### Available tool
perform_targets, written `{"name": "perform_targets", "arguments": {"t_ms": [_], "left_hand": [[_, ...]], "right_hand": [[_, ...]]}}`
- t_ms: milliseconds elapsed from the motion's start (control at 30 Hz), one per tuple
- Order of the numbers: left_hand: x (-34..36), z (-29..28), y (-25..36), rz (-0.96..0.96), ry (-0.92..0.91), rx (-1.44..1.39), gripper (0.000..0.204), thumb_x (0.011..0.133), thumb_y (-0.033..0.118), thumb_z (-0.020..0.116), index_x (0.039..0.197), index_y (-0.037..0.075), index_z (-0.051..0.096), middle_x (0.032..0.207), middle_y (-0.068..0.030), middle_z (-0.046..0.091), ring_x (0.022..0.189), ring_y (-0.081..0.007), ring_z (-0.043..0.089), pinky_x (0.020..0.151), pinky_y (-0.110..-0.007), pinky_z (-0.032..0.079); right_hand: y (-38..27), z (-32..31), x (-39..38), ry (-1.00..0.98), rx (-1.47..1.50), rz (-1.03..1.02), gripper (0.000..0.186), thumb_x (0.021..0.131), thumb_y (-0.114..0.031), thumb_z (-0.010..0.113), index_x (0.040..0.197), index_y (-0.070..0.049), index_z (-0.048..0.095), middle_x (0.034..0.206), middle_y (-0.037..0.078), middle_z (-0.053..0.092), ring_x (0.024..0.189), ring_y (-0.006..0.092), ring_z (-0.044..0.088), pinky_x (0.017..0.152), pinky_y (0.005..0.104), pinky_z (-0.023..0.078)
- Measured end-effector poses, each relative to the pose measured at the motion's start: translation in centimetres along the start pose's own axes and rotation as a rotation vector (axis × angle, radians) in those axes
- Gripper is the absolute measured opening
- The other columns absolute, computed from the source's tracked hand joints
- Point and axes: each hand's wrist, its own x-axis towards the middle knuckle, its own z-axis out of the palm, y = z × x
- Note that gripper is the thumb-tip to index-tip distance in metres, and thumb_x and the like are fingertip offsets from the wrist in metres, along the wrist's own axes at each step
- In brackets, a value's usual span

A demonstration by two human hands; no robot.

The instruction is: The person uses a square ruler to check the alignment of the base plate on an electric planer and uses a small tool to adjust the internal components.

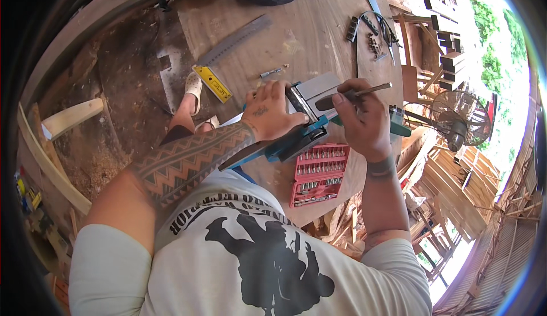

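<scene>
The electric planer [316, 127], teal-bodied, lay metal plate upward at the counter's [325, 42] near edge; whether it touched the wood could not be told. The left hand [273, 108] was clamped on it; the right hand [364, 119] had its fingers together round a slim hand tool [373, 90], kind unclear. Good work here seemed to need a firm left grip, fingertips clear of sharp parts and the tool held squarely. A red socket set [321, 173] lay open toward the near right corner, a try square [213, 83] by the left edge.
</scene>
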Motion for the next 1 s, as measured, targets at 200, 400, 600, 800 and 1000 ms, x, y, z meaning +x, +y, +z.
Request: {"name": "perform_targets", "arguments": {"t_ms": [200, 400, 600, 800, 1000], "left_hand": [[0.1, 0.3, 0.0, -0.007, 0.022, -0.052, 0.086, 0.088, 0.058, 0.077, 0.156, 0.011, 0.051, 0.155, -0.0169, 0.056, 0.152, -0.0377, 0.048, 0.126, -0.057, 0.027], [0.0, 0.5, -0.1, -0.027, 0.010, -0.110, 0.083, 0.085, 0.052, 0.080, 0.153, 0.012, 0.052, 0.154, -0.0162, 0.057, 0.150, -0.0379, 0.048, 0.127, -0.058, 0.025], [0.1, 0.7, 0.6, -0.056, -0.034, -0.083, 0.082, 0.085, 0.049, 0.079, 0.153, 0.013, 0.052, 0.155, -0.0153, 0.056, 0.152, -0.0383, 0.046, 0.127, -0.057, 0.024], [0.0, 0.7, 0.4, -0.037, -0.017, -0.082, 0.079, 0.086, 0.048, 0.078, 0.152, 0.013, 0.053, 0.155, -0.0148, 0.056, 0.152, -0.0380, 0.046, 0.126, -0.057, 0.026], [0.0, 0.7, 0.7, -0.049, -0.040, -0.059, 0.079, 0.086, 0.048, 0.078, 0.152, 0.014, 0.053, 0.156, -0.0144, 0.055, 0.152, -0.0374, 0.045, 0.127, -0.057, 0.026]], "right_hand": [[1.1, 0.9, -0.1, -0.202, -0.246, -0.104, 0.021, 0.103, -0.014, 0.077, 0.112, 0.004, 0.071, 0.095, 0.018, 0.075, 0.084, 0.0308, 0.077, 0.080, 0.0400, 0.060], [-0.5, 0.4, 0.0, 0.003, -0.034, 0.024, 0.021, 0.102, -0.012, 0.077, 0.112, 0.005, 0.070, 0.094, 0.019, 0.074, 0.085, 0.0372, 0.075, 0.079, 0.0428, 0.060], [0.7, 0.5, -0.3, -0.236, -0.274, -0.065, 0.018, 0.106, -0.012, 0.074, 0.111, 0.005, 0.070, 0.093, 0.017, 0.074, 0.084, 0.0290, 0.077, 0.078, 0.0399, 0.059], [1.0, 0.5, -1.2, -0.093, -0.130, 0.015, 0.019, 0.107, -0.014, 0.074, 0.112, 0.003, 0.069, 0.100, 0.020, 0.078, 0.087, 0.0309, 0.079, 0.080, 0.0424, 0.060], [0.2, -0.4, -1.3, -0.101, -0.109, 0.043, 0.023, 0.106, -0.017, 0.076, 0.114, 0.003, 0.068, 0.099, 0.019, 0.078, 0.088, 0.0353, 0.078, 0.081, 0.0415, 0.059]]}}
